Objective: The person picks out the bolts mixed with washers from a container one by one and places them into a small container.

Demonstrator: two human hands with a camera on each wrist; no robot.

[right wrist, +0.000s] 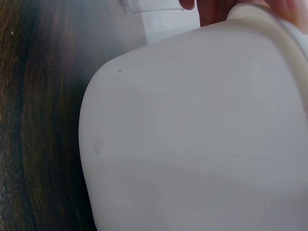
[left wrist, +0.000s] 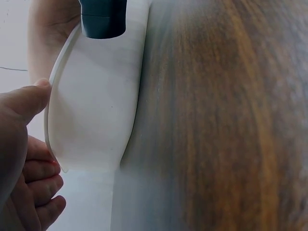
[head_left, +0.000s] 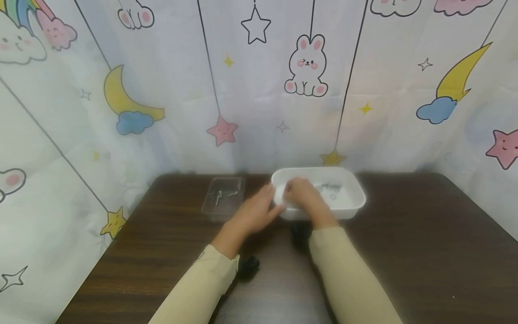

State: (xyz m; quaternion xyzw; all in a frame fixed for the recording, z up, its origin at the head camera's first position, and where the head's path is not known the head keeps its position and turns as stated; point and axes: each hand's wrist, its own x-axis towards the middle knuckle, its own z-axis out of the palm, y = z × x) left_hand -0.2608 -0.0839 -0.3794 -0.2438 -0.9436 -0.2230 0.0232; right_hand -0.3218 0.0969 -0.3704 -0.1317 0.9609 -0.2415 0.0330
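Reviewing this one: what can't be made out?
Head: whether the right hand holds something; blurred, hidden by the hand.
Head: what the grey pieces are; too small, hazy.
Wrist views: contents of the white bin; its wall hides them.
Right wrist: most of the clear tray; cut off by top edge.

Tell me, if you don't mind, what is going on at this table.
Someone is working over a white plastic tub on a brown wood-grain table. The left grip holds the tub's near left corner, thumb on the rim, while the right grip is inside it; whether it pinches anything is hidden. Small loose pieces lie further right in the tub, and a clear plastic tray to its left holds a few screw-like pieces.
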